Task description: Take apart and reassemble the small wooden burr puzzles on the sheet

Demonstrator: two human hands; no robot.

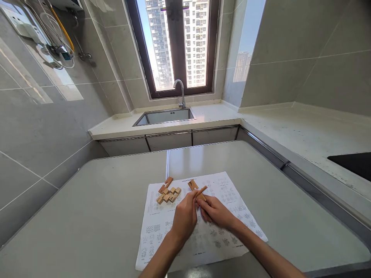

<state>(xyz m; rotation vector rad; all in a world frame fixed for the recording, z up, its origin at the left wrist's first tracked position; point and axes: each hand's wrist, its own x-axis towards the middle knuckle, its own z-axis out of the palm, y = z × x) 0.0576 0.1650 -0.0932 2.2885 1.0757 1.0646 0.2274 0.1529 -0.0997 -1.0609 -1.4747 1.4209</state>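
My left hand (185, 213) is closed, its fingertips pinching a slim wooden stick (202, 190) that points up and to the right. A flat wooden puzzle piece (192, 185) with a dark mark lies behind and partly under that stick. Its lower end is between the fingers of my right hand (218, 211), which is closed on it. The stick crosses in front of the piece; whether they interlock I cannot tell. To the left, several small notched wooden pieces (166, 197) lie grouped together, with a darker notched piece (166, 185) at their top edge.
Beneath the pieces and hands lies a printed paper sheet (208, 241) with small diagrams. It rests on a pale table (95, 216) with a seam. Farther back are a counter (214, 112), a sink (165, 116) and a faucet (182, 92). A black panel (353, 164) is at the right.
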